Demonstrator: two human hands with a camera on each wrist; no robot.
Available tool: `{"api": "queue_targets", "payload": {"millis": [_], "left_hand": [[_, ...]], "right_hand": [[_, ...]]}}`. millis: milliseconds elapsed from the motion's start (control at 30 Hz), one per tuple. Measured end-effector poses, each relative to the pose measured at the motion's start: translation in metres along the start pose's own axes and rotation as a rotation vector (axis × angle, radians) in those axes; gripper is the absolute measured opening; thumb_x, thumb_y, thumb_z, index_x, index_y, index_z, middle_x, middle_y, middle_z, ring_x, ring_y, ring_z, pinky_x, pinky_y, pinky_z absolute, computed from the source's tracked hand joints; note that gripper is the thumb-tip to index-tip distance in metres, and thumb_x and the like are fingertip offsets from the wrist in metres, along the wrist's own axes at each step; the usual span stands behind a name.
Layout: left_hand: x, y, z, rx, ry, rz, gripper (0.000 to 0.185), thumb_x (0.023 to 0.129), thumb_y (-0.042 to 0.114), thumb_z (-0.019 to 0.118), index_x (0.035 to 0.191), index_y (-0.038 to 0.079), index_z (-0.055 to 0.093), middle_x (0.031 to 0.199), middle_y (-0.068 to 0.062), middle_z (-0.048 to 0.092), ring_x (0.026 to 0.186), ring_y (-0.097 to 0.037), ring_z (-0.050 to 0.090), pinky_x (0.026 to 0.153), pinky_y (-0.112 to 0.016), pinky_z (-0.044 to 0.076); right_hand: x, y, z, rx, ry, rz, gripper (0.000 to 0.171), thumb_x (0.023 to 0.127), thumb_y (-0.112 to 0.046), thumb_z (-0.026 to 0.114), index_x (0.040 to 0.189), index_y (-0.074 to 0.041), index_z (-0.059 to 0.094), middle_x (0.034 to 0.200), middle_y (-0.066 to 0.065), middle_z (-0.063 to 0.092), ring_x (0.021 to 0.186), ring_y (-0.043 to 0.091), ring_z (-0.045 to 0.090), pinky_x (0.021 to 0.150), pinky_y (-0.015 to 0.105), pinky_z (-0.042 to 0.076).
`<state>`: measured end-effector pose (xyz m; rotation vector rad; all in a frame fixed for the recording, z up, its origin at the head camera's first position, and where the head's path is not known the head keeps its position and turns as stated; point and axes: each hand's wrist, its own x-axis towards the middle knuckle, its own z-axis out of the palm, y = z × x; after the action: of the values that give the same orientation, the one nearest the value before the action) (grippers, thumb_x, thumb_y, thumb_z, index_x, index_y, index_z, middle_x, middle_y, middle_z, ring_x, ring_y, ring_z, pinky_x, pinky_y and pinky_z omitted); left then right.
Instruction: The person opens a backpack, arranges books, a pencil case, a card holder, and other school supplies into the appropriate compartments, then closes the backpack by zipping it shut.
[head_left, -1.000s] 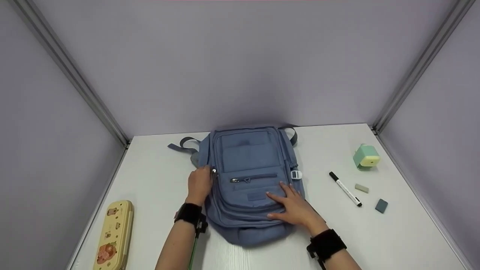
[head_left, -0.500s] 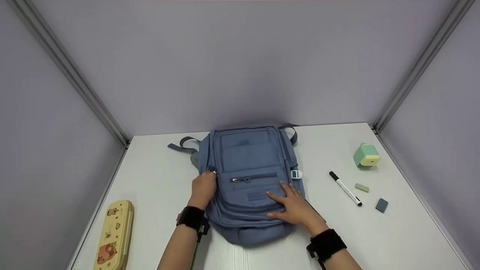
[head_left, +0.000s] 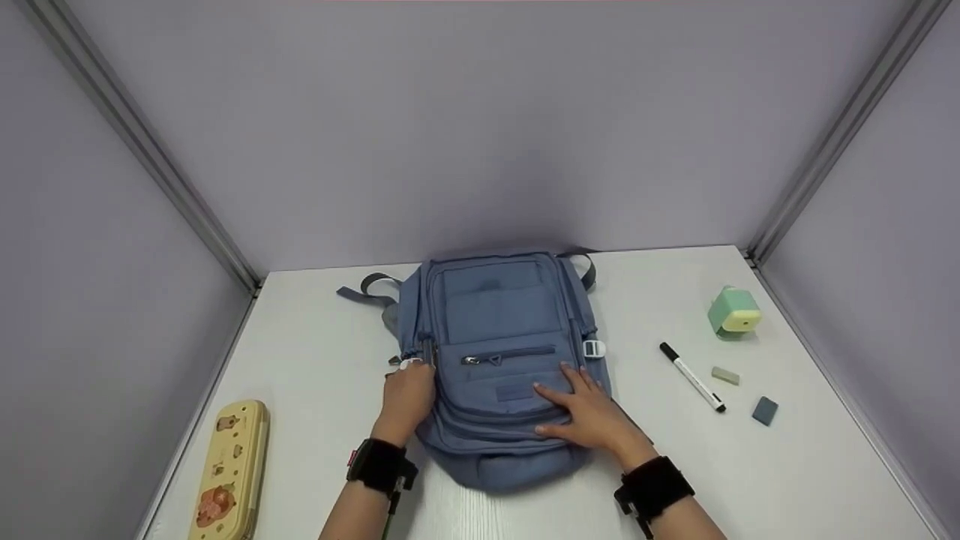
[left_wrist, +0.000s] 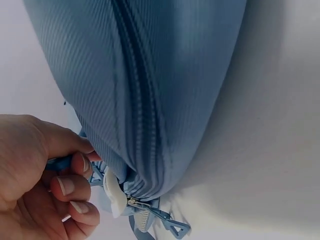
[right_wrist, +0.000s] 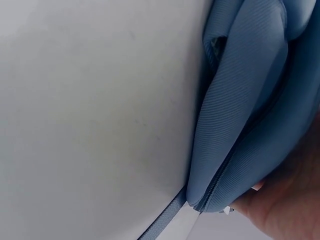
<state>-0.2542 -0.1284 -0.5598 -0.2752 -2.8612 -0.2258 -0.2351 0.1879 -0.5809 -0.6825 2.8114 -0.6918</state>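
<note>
Likely the left hand works a zipper pull, seemingly pinched, at the backpack's edge; right hand lies spread-fingered atop; steady tugging suits next.

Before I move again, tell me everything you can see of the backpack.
The backpack is blue and looks like ribbed fabric. It lies front up on the white table. A zip crosses its front, a white buckle sits on its right side, and straps stick out at both far corners. The right hand rests spread on the near part of its front; the left hand appears to pinch a blue tab at its left side. Its contents are hidden.
</note>
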Motion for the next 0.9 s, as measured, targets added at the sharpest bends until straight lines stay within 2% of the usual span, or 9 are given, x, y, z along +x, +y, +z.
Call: {"api": "queue_targets", "payload": {"millis": [367,500,733,900], "left_hand": [[-0.024,0.001,-0.004,-0.009,0.047,0.052,0.017,0.088,0.001,0.063,0.070,0.001,0.061,0.066,-0.015,0.061,0.054,-0.032,0.062,0.043,-0.045,0.046],[-0.031,0.001,-0.005,-0.032,0.047,0.053,0.018,0.088,0.001,0.063,0.071,0.001,0.060,0.064,-0.012,0.059,0.052,-0.029,0.061,0.043,-0.043,0.045],[-0.043,0.005,-0.011,-0.043,0.075,0.100,0.017,0.083,-0.003,0.065,0.068,0.002,0.059,0.062,-0.010,0.056,0.051,-0.029,0.060,0.041,-0.042,0.044],[-0.051,0.011,-0.021,-0.041,0.035,0.116,0.016,0.083,-0.002,0.066,0.069,0.002,0.061,0.062,-0.011,0.058,0.051,-0.028,0.059,0.042,-0.041,0.045]], "right_hand": [[-0.001,-0.002,0.002,-0.008,0.009,0.007,0.071,0.084,-0.065,0.063,0.145,-0.029,0.050,0.159,0.021,0.018,0.141,0.055,0.012,0.106,0.067,0.020],[-0.001,-0.002,0.002,-0.013,0.008,0.012,0.069,0.086,-0.064,0.061,0.145,-0.029,0.049,0.159,0.021,0.017,0.141,0.055,0.012,0.107,0.067,0.019],[-0.001,-0.003,0.005,-0.053,0.018,0.036,0.066,0.088,-0.063,0.059,0.145,-0.032,0.049,0.159,0.020,0.017,0.141,0.053,0.012,0.108,0.065,0.020],[0.000,-0.005,0.006,-0.070,0.028,0.050,0.063,0.089,-0.061,0.059,0.145,-0.033,0.048,0.160,0.019,0.018,0.142,0.052,0.011,0.107,0.065,0.020]]}}
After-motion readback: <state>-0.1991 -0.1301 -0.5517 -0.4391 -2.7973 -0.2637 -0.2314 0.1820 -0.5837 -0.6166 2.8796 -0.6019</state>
